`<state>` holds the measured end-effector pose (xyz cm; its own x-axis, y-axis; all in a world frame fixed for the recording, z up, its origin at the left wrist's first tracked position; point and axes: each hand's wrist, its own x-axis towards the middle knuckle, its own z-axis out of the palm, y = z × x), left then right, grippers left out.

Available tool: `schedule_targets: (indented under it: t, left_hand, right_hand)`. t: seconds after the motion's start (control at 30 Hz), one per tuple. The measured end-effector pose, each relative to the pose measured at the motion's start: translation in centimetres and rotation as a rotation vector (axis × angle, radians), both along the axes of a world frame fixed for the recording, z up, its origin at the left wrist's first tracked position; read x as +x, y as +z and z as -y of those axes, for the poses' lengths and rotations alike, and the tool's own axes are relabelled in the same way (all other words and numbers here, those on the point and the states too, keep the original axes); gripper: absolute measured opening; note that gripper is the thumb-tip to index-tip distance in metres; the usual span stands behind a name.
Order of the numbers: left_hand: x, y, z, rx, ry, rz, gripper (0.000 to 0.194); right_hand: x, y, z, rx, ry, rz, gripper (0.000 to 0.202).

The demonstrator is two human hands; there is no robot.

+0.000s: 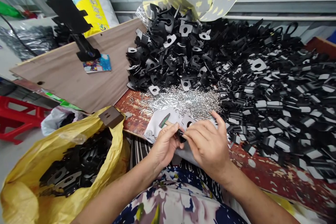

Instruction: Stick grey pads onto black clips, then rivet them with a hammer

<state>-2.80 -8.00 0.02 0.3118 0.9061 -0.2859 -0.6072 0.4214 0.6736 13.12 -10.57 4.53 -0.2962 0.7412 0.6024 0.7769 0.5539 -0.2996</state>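
My left hand (pixel 166 144) is closed around a small black plastic part (pixel 181 135) at the table's front edge. The fingers of my right hand (pixel 207 143) pinch at the same part from the right, with the index finger raised. Much of the part is hidden by my fingers. Beneath the hands lies a white-grey cloth (pixel 154 123), and a green and tan shape (pixel 165 121) shows beside my left thumb. Just beyond it, a black and grey piece with a round hole (pixel 187 121) is partly covered. A heap of thin silver pins (pixel 183 101) lies behind my hands.
Black clip parts (pixel 168 56) are piled high at the back. Small black and grey pieces (pixel 275 112) cover the right side. At left are a yellow sack (pixel 23 178) of black parts, a brown block (pixel 111 117), a wooden board (pixel 110 73), a phone holder (pixel 69 15) and a red stool (pixel 21 115).
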Motion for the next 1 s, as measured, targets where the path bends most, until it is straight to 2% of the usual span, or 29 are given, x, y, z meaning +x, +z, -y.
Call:
schedule_targets:
  t: [0.1, 0.23, 0.47, 0.6, 0.73, 0.8, 0.9, 0.97, 1.0]
  left_hand:
    - [0.1, -0.3, 0.0, -0.035, 0.012, 0.009, 0.034]
    - [0.6, -0.5, 0.1, -0.035, 0.044, 0.005, 0.034]
    - [1.1, 0.6, -0.1, -0.004, 0.109, -0.084, 0.043]
    - [0.1, 0.6, 0.4, 0.008, 0.004, -0.065, 0.042]
    - [-0.9, 0.1, 1.6, 0.023, -0.063, 0.058, 0.036]
    - [-1.8, 0.0, 2.5, 0.129, -0.024, -0.061, 0.040]
    - [-4.5, 0.0, 3.6, 0.334, 0.046, -0.502, 0.046]
    - [-7.2, -0.1, 4.0, 0.339, 0.065, -0.738, 0.036]
    - [-8.6, -0.2, 4.1, 0.300, 0.068, -0.788, 0.034]
  right_hand:
    - [-0.1, 0.3, 0.3, -0.040, -0.022, 0.040, 0.018]
    - [-0.8, -0.2, 0.3, -0.019, -0.011, 0.062, 0.021]
    - [-1.3, -1.5, -0.8, 0.033, 0.039, 0.081, 0.025]
    - [0.3, -1.8, -0.2, 0.076, 0.082, -0.025, 0.019]
    - [0.7, -1.8, 0.8, 0.128, -0.037, -0.101, 0.016]
    - [-0.1, -2.0, 1.3, 0.121, -0.031, -0.066, 0.016]
    - [-1.2, -2.9, 1.5, -0.024, 0.100, 0.009, 0.017]
    - [-1.0, -3.7, 1.2, -0.155, 0.132, 0.112, 0.027]
    - [-0.5, -4.2, 0.9, -0.204, 0.094, 0.189, 0.030]
